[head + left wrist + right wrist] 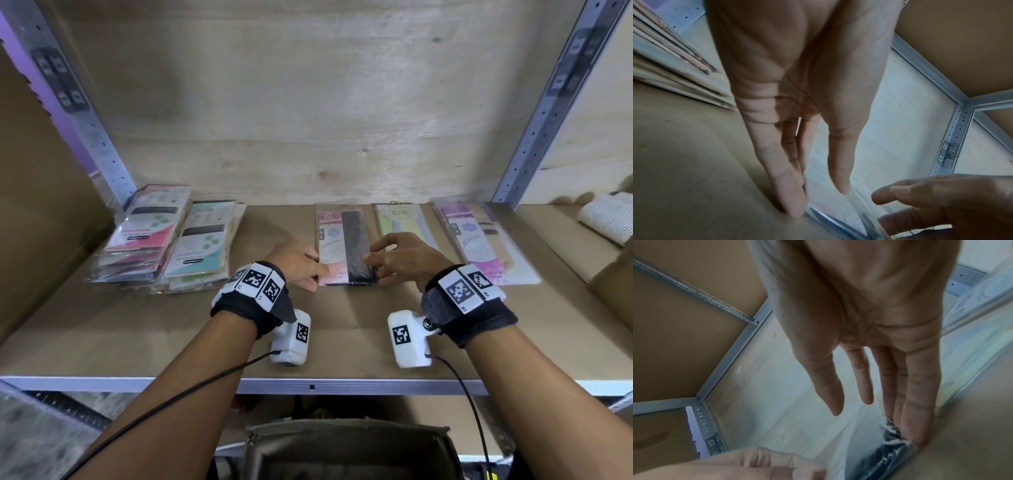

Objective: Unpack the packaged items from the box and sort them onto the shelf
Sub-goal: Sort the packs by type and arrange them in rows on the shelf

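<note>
Shelf [342, 342] mid-depth: a black-strip packet [346, 248] is being squared by straight-fingered left hand [298, 262] and right hand [404, 258]; release is judged next

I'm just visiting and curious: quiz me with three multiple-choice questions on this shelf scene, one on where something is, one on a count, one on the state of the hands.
1. Where are the stacked packs?
A. left end of the shelf
B. right end
C. on the floor

2. How many long ENE packets lie side by side?
A. one
B. three
C. five

3. How are the left hand and right hand?
A. clenched fists
B. straight fingers touching the black packet
C. hanging off the shelf

Answers:
1 A, the stacks sit by the left post.
2 B, black, green and purple ones.
3 B, both wrist views show straight fingers at its edges.
</note>
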Motion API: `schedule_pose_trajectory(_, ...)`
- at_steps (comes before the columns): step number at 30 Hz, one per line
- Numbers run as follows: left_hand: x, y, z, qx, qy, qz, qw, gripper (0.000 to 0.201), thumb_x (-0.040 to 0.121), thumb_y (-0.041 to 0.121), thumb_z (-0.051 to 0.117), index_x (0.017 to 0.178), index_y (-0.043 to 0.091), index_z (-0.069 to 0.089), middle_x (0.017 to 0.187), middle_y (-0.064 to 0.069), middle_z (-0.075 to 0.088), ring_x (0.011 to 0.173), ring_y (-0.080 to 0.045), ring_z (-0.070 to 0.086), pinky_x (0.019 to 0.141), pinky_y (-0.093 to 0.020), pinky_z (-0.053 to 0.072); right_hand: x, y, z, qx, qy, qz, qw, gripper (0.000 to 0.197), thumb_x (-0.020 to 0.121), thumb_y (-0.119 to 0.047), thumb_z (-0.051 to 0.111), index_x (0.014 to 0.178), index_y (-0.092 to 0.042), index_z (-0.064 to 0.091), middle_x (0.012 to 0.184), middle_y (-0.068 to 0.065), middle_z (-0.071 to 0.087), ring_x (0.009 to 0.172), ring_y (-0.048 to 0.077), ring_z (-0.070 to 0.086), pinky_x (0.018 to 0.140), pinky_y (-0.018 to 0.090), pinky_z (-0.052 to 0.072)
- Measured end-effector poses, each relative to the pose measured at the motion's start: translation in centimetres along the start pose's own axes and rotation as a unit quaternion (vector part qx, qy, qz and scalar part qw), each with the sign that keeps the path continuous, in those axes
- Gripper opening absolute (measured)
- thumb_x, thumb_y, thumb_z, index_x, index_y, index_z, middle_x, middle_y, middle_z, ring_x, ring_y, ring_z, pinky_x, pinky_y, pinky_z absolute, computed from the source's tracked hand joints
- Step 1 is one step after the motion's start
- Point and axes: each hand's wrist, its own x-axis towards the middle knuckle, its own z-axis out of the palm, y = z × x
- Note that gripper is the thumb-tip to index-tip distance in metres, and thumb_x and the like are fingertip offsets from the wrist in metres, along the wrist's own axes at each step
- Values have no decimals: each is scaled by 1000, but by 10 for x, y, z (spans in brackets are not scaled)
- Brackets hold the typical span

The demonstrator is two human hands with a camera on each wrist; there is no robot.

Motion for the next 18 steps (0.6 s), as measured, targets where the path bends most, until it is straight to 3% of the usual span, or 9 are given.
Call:
schedule_pose_trajectory(4, -3, 0, -2, 0, -10, -3, 1000, 40, 83, 17, 80, 120, 5, 68, 94, -10, 76, 74, -19, 75, 79, -36, 63, -2, -1, -1, -10, 0, -10, 1000, 32, 84, -19, 78, 111, -9, 63, 99, 15, 68, 82, 23, 69, 77, 40, 63)
schedule_pose_trajectory(7, -6, 0, -7, -12, 1, -14, 1000, 49, 82, 18, 82, 124, 2, 62, 89, -9, 74, 71, -19, 75, 70, -33, 64, -4, -1, -3, -16, 18, -26, 999, 30, 84, -19, 77, 110, -10, 64, 101, 15, 68, 80, 23, 66, 81, 42, 61)
schedule_pose_trajectory(9, -9, -2, -12, -22, 27, -22, 999, 58, 81, 21, 83, 130, 3, 56, 91, -9, 70, 72, -20, 75, 67, -31, 63, -8, -2, -3, -17, 31, -48, 998, 26, 85, -17, 75, 108, -10, 65, 104, 12, 67, 82, 22, 64, 77, 37, 61)
schedule_pose_trajectory(11, -14, -4, -19, -26, 49, -21, 998, 62, 80, 24, 83, 132, 5, 56, 96, -9, 68, 76, -22, 75, 72, -33, 63, -13, -5, -1, -15, 33, -80, 996, 22, 86, -14, 73, 107, -10, 66, 98, 8, 68, 80, 20, 65, 69, 31, 59)
schedule_pose_trajectory(15, -27, -11, -40, -33, 88, -8, 996, 53, 83, 27, 80, 127, 7, 60, 111, -11, 67, 78, -22, 73, 71, -30, 62, -26, -11, 9, -1, -14, -122, 992, 20, 89, -6, 68, 109, -4, 66, 89, 10, 71, 72, 20, 67, 64, 27, 56)
schedule_pose_trajectory(18, -42, -20, -67, -22, 131, 12, 991, 40, 85, 30, 78, 118, 12, 67, 108, -7, 69, 77, -21, 75, 74, -30, 62, -31, -20, 22, 26, -52, -126, 990, 20, 91, -3, 65, 111, -1, 66, 90, 16, 71, 74, 22, 66, 65, 26, 57)
